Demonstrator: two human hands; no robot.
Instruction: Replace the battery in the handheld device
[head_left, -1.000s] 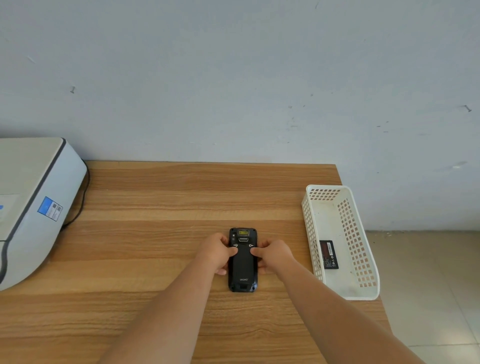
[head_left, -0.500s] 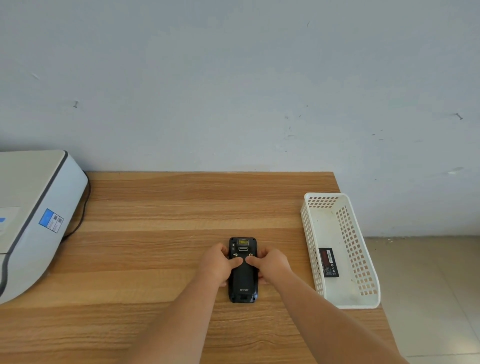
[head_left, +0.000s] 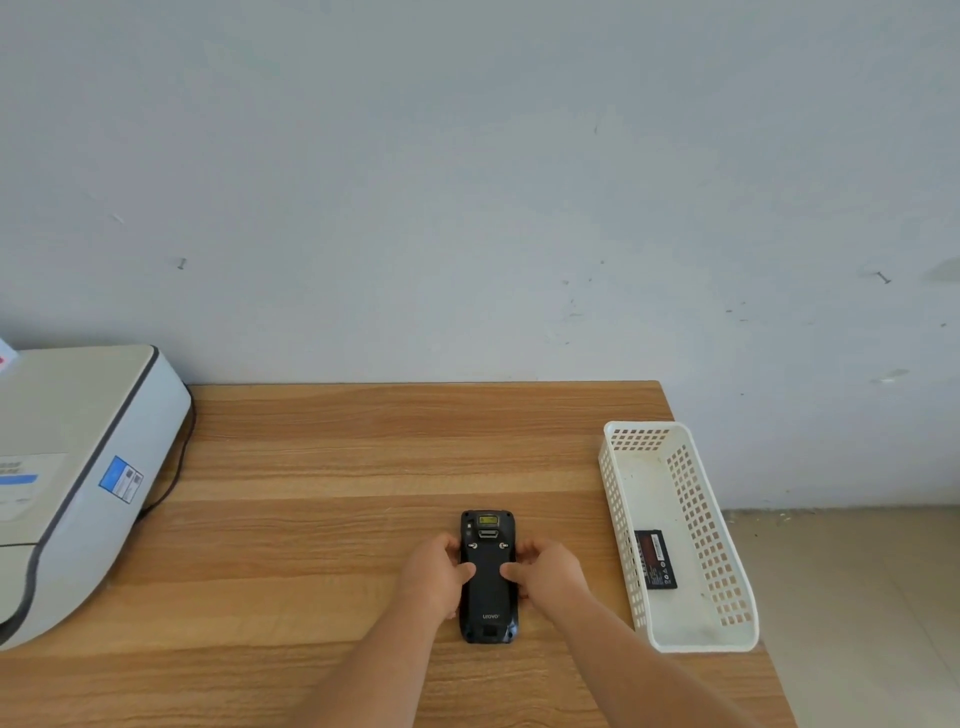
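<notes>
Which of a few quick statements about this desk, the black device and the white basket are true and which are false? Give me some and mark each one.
1. The handheld device lies back side up on the wooden table. True.
2. Only one hand touches the device. False: the left hand and the right hand hold it from either side, thumbs on its back.
3. A battery lies in the white basket. True.
4. The basket stands at the table's left edge. False: it stands at the right edge.
5. The back cover is already off. False: it is still on the device.
</notes>
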